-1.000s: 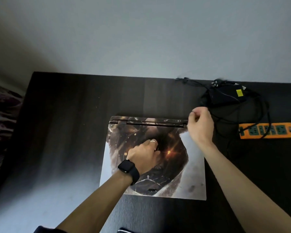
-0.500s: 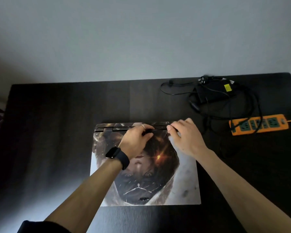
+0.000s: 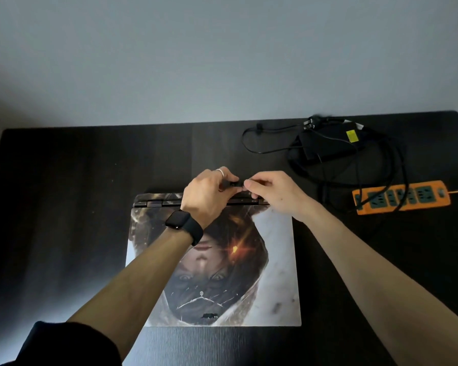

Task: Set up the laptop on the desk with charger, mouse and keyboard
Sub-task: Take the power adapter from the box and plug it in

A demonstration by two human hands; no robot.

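- Left hand (image 3: 209, 194) and right hand (image 3: 275, 198) each pinch one small dark piece (image 3: 234, 184) (plug or dongle, unclear).
- Closed laptop (image 3: 214, 260) lies beneath both wrists; probably best to align the piece squarely before pushing.
- Charger (image 3: 325, 146) lies beyond the right hand.

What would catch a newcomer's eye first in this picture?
The closed laptop, a printed face on its lid, lies in the middle of the dark desk. At its far edge the left hand and right hand pinch a small dark piece between them. To the right lie an orange power strip and a tangled black charger.
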